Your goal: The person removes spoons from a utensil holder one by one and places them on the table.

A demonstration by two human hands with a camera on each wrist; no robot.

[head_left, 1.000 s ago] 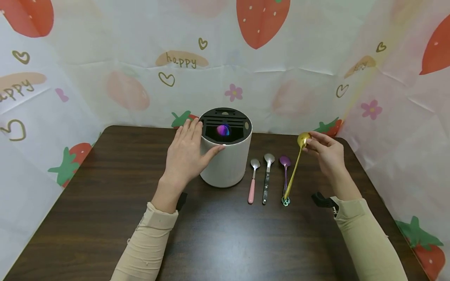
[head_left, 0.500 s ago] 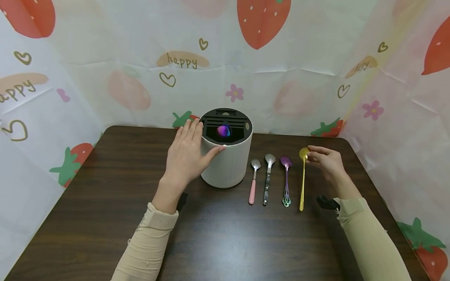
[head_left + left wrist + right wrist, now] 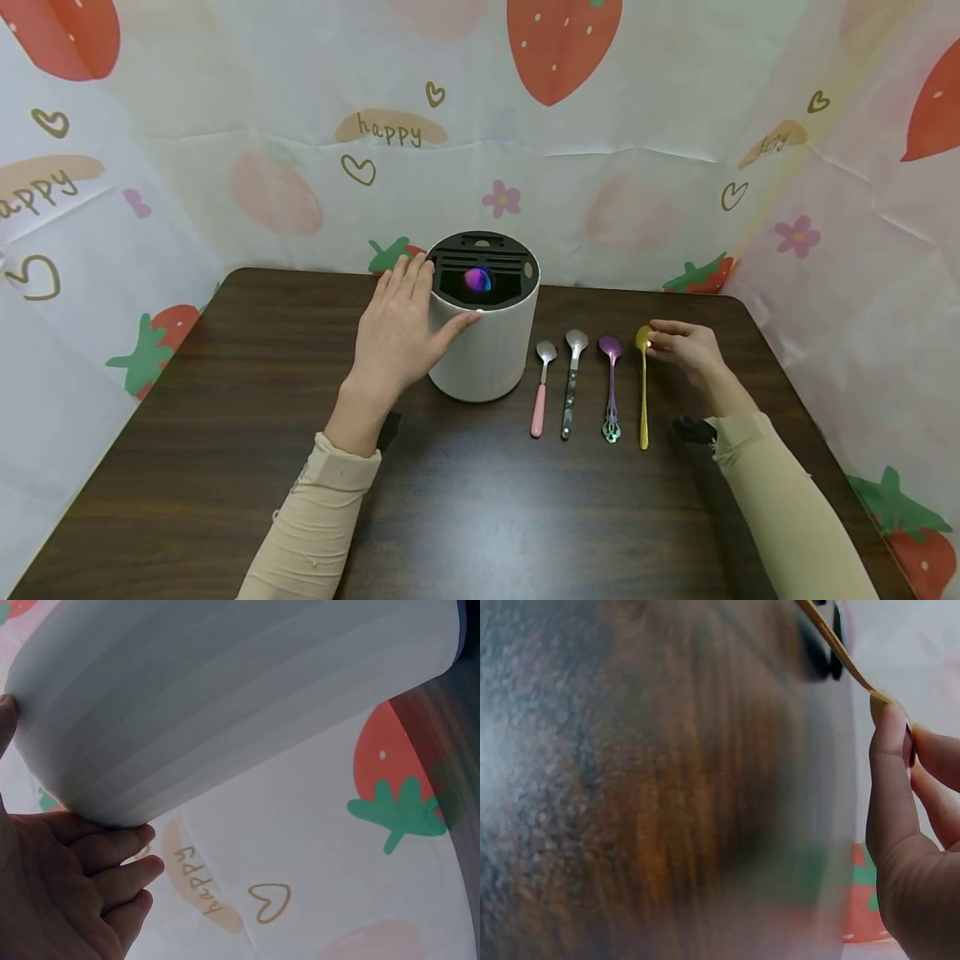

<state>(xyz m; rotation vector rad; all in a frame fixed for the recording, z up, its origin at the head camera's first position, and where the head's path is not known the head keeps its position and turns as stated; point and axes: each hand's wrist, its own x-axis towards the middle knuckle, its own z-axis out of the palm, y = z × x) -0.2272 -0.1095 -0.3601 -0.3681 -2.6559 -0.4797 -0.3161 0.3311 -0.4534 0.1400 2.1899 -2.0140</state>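
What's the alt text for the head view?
A person's right grip pinches a gold metallic spoon by its bowl, beside a purple metallic spoon, a black-handled silver spoon and a pink-handled silver spoon on a dark wooden table. The left grip rests against a white cylinder with a slotted black top.

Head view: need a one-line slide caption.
Left hand against a black-topped white cylinder, right hand pinching a slender gold spoon by its bowl.

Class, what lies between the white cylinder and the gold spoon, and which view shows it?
The head view shows three spoons there, left to right: a pink-handled spoon, a dark-handled spoon and a purple spoon.
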